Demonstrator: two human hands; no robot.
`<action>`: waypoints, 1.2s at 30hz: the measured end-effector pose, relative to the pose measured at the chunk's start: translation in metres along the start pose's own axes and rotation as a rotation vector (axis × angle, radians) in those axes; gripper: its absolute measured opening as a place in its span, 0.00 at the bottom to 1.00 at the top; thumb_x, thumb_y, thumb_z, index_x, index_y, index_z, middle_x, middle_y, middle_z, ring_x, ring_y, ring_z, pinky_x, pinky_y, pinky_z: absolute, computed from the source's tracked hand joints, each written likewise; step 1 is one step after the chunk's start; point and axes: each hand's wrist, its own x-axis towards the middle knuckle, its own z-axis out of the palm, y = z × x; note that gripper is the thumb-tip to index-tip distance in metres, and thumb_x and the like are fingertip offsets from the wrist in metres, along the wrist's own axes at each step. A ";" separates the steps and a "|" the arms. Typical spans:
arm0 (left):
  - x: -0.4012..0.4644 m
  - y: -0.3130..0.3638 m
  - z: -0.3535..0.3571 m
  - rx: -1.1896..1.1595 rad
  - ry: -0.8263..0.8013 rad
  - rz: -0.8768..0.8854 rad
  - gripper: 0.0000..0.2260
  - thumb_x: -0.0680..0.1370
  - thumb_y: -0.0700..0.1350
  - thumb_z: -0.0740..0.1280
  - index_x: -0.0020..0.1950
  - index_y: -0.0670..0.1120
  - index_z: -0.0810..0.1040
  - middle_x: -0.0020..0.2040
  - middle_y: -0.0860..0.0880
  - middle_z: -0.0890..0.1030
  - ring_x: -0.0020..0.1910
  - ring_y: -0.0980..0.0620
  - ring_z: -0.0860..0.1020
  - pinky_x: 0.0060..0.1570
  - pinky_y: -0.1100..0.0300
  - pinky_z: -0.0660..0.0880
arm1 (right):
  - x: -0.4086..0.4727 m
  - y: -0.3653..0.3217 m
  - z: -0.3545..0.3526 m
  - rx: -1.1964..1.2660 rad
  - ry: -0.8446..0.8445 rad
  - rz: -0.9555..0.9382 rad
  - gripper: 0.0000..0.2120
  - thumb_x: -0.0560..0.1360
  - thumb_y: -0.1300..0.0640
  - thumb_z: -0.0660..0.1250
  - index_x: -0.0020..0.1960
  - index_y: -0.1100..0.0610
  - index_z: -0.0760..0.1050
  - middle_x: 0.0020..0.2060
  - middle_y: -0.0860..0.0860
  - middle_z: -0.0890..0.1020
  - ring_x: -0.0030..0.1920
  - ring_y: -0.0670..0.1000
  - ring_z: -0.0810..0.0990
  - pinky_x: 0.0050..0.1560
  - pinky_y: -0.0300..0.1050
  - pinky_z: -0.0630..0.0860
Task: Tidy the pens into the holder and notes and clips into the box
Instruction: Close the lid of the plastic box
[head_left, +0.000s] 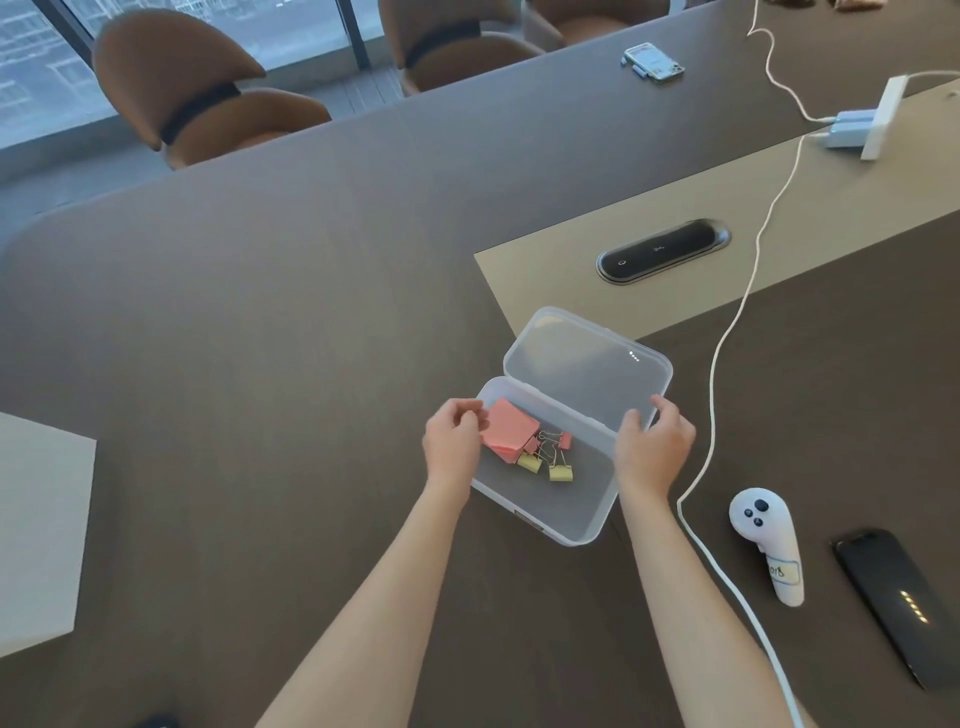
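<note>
The long dark conference table (270, 322) carries everything, and the clear plastic box (545, 512) sits near the person's edge of it, within easy reach of both arms, with its hinged lid (587, 366) thrown back away from the person so the tray is open from above. The right hand (652, 449) rests at the box's right end where lid meets tray, thumb and fingers loosely curled around that edge, probably steadying it or readying the lid to close. The left hand (452, 444) hovers at the left rim just beside the notes, fingers drawn narrow together and apparently holding nothing, as if it has let the pad go. Inside, the pink sticky notes (509, 428) lie tilted against the left corner, and a small tangle of binder clips (551, 457), two yellow and two pink with wire handles interlocked, lies touching them near the middle. The rest of the tray floor is bare. No pens or pen holder are visible here, so that half of the task cannot be judged.
</note>
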 end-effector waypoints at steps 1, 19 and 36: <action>0.001 -0.001 -0.006 0.074 0.025 0.057 0.13 0.78 0.36 0.58 0.47 0.47 0.82 0.46 0.50 0.85 0.49 0.48 0.82 0.50 0.56 0.78 | 0.004 0.003 -0.001 0.017 -0.021 0.077 0.20 0.77 0.60 0.62 0.69 0.60 0.71 0.64 0.61 0.73 0.65 0.59 0.73 0.65 0.53 0.68; 0.012 -0.017 -0.023 -0.073 -0.106 -0.327 0.18 0.82 0.57 0.56 0.53 0.45 0.80 0.51 0.52 0.83 0.48 0.50 0.78 0.49 0.56 0.70 | 0.008 0.002 -0.016 0.226 -0.071 0.149 0.16 0.77 0.62 0.65 0.61 0.48 0.77 0.51 0.44 0.83 0.50 0.46 0.82 0.58 0.49 0.78; 0.014 -0.022 -0.049 -0.259 -0.353 -0.332 0.39 0.73 0.77 0.48 0.77 0.58 0.66 0.68 0.47 0.80 0.70 0.46 0.75 0.75 0.45 0.63 | -0.081 0.013 -0.050 0.498 -0.380 0.270 0.34 0.73 0.27 0.56 0.71 0.44 0.72 0.62 0.29 0.74 0.61 0.24 0.67 0.70 0.41 0.57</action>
